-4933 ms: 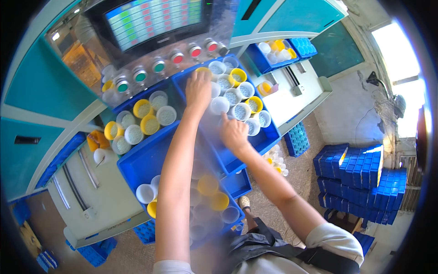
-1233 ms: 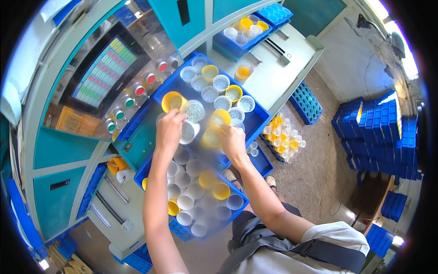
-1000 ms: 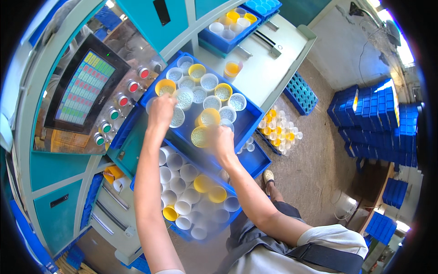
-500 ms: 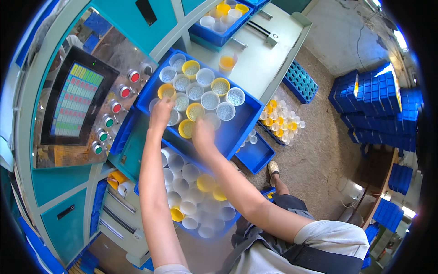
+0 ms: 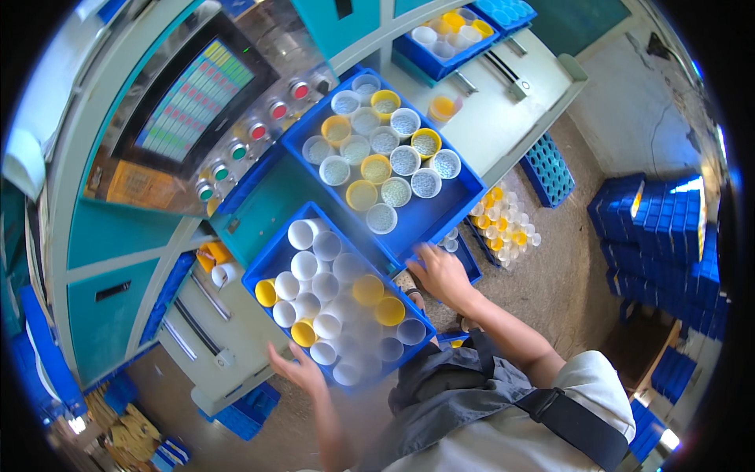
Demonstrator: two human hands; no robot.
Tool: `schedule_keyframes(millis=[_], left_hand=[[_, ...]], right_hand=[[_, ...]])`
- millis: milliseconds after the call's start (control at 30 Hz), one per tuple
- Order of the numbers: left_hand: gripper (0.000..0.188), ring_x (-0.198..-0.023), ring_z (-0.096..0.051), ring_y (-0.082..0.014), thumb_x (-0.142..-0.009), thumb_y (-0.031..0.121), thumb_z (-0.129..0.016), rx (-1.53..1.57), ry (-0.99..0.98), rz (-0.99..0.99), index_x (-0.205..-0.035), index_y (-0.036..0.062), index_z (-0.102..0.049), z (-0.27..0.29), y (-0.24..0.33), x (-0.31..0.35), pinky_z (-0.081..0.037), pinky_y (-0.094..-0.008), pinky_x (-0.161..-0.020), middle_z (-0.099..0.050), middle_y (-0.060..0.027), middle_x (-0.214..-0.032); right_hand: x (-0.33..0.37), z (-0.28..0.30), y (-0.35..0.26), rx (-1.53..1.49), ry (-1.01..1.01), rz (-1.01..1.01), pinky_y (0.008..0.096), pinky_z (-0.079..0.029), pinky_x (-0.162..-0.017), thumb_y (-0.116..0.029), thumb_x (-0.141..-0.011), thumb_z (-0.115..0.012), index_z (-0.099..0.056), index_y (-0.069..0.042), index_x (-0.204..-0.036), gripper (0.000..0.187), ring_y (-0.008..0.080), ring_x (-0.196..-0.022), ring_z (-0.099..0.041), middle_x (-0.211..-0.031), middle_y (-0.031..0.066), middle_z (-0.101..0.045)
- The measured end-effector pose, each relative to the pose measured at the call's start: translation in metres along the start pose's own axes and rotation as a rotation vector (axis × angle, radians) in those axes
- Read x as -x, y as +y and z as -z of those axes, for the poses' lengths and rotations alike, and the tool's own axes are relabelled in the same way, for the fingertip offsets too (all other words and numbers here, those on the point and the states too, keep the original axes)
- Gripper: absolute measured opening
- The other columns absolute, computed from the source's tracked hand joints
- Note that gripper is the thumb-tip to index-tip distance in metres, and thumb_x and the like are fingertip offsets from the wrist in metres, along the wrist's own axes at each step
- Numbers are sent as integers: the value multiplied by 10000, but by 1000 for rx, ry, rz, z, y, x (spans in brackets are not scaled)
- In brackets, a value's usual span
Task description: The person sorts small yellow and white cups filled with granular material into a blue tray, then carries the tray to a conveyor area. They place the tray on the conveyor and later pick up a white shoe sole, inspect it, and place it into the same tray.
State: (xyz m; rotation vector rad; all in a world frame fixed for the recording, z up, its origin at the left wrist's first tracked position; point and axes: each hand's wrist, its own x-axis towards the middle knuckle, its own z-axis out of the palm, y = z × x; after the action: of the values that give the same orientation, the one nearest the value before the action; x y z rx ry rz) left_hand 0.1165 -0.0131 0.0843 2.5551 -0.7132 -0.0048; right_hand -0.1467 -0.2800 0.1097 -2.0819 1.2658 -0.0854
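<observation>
While both hands sit spread at the near blue tray (image 5: 271,263), left hand (image 5: 295,368) at its front edge, right hand (image 5: 439,271) by the corner, I judge it stiff, cup-loaded, tippy: hold opposite rims.

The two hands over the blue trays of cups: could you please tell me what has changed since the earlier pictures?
Both hands have drawn back off the cups. The left hand now sits at the near edge of the lower blue tray; the right hand rests at the near corner of the upper blue tray. Neither holds a cup now. Both trays stay beside the control panel, still filled with white and yellow cups.
</observation>
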Motion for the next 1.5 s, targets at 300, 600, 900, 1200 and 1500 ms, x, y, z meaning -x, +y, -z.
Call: schedule_keyframes(millis=[300, 600, 900, 1200, 1500], left_hand=[[758, -1360, -414, -507, -1012, 537, -578, 867, -285, 1066, -1588, 167, -254, -5, -41, 135, -559, -622, -942, -302, -185, -1581], [814, -1433, -357, -469, -1047, 390, -588, 964, -260, 904, -1640, 84, -121, -21, 17, 7, -572, -539, -996, -184, -246, -1645], [826, -1468, -325, -455, -1028, 350, -639, 691, -335, 912, -1630, 47, -162, -33, 17, -1, -468, -594, -1074, -191, -270, -1651], [464, -1327, -503, -334, -958, 80, -675, 537, -156, -168, -1394, 3, -534, -62, 132, 25, -474, -431, -1048, -544, -204, -1380], [600, -1445, -383, -386, -808, 195, -817, 2, -384, -1272, -1368, 188, -601, -150, 258, 7, -286, -652, -1188, -467, -146, -1504]], right_hand=[[92, -58, 9, -345, -437, -156, 527, -552, -808, -402, -1015, -600, -421, 88, -1383, 638, 519, -979, -680, -1075, 372, -670], [15, -46, 6, -459, -316, -233, 519, -525, -933, -421, -1019, -570, -637, 26, -1234, 500, 488, -1074, -664, -1128, 328, -684], [-30, -34, 104, -1209, 275, -592, 339, -531, -807, -340, -971, -705, -585, 49, -1274, 507, 178, -895, -622, -1071, 96, -651], [-46, -4, 105, -1332, 146, -697, 453, -633, -836, -401, -992, -678, -638, 73, -1209, 523, 313, -902, -740, -1097, 194, -721], [29, -4, 123, -1266, 176, -949, 398, -637, -707, -212, -935, -662, -648, 10, -1181, 332, 242, -805, -721, -1005, 128, -722]])
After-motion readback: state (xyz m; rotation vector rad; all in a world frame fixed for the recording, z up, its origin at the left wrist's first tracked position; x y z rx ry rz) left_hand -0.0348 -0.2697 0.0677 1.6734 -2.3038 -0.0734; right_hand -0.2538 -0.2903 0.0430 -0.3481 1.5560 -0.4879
